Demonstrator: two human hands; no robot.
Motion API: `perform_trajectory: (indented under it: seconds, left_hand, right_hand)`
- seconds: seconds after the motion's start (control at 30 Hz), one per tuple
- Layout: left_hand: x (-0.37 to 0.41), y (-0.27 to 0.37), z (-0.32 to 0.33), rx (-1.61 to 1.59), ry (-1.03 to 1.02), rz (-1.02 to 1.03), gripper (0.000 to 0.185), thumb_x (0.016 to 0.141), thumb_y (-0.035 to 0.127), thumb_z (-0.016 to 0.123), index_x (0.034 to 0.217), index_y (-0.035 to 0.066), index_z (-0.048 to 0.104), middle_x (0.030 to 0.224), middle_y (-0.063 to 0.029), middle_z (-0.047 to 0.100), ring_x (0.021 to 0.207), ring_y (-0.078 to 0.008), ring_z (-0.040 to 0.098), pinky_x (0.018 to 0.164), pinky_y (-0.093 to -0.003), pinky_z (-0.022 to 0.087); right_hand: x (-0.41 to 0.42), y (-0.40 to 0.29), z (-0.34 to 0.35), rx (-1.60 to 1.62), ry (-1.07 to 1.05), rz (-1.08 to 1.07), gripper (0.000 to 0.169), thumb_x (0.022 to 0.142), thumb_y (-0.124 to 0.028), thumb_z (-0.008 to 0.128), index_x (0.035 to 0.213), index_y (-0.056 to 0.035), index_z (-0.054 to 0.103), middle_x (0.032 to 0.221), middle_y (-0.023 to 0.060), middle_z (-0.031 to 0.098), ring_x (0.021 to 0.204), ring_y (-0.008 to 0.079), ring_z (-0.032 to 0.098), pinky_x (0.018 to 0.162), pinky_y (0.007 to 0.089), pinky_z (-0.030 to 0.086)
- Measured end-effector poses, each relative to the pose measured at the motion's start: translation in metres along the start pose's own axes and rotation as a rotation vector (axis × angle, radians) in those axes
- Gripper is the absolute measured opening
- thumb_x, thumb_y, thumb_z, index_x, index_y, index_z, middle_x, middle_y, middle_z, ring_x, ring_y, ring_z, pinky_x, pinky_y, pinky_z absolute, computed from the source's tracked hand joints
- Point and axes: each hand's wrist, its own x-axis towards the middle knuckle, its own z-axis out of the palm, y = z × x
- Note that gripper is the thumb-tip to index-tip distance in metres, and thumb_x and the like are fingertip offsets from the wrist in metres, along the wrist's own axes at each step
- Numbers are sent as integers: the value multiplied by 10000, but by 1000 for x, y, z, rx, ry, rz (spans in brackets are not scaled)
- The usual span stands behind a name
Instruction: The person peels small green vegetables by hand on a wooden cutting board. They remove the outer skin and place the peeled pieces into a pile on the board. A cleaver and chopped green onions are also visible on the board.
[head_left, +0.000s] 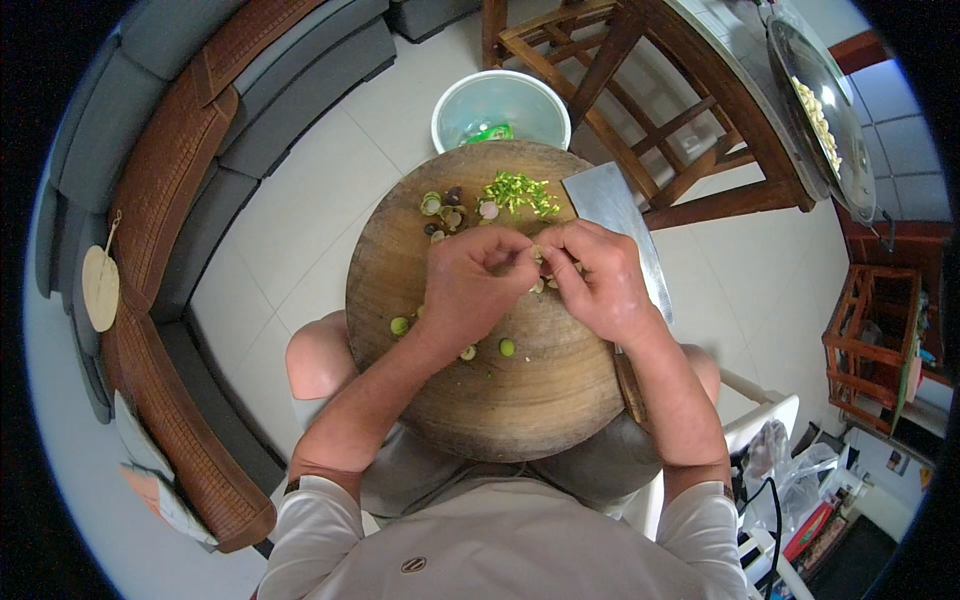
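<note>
My left hand (476, 281) and my right hand (604, 277) meet over a round wooden chopping board (555, 405). A small pale piece (537, 253) is pinched between the fingertips of both. More small pale bits lie partly hidden beneath my fingers. Beyond them is a pile of finely chopped green and yellow pieces (521, 193), with dark skins and pale-green scraps (450, 208) to its left. Nearer me sit small round green pieces, one of them (507, 346) below my left wrist. A cleaver (607, 196) rests along the board's right side, its wooden handle (628, 386) pointing towards me.
A pale plastic tub (501, 90) holding a green packet stands behind the board. Beyond it on the right is a wooden-framed table (757, 199). A pan (814, 90) with pale pieces is at the upper right. A grey sofa (277, 97) curves along the left.
</note>
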Motion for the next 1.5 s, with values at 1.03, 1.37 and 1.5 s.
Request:
perform_trajectory:
  seconds: [1.03,1.37,1.5]
  left_hand:
    - [3,8,-5,-504,-96,-54,80,873,8,613,934,-22,656,830,-86,685,712,-126,657,661,-253,539]
    - [5,11,-6,-495,-119,-51,105,890,-13,569,953,-45,646,844,-92,679,746,-124,655,697,-252,545]
    - [4,9,-2,-500,-38,-67,136,896,-25,554,1003,-52,634,898,-98,673,755,-127,655,706,-257,555]
  right_hand:
    - [-4,8,-2,851,-30,392,117,921,-60,570,969,31,625,793,100,683,672,121,636,603,240,510]
    - [-2,11,-3,952,-49,456,132,927,-74,563,974,34,621,814,108,684,676,132,634,610,248,511]
    - [-1,10,-3,927,-53,456,134,929,-78,563,974,34,621,814,106,682,679,123,630,613,245,510]
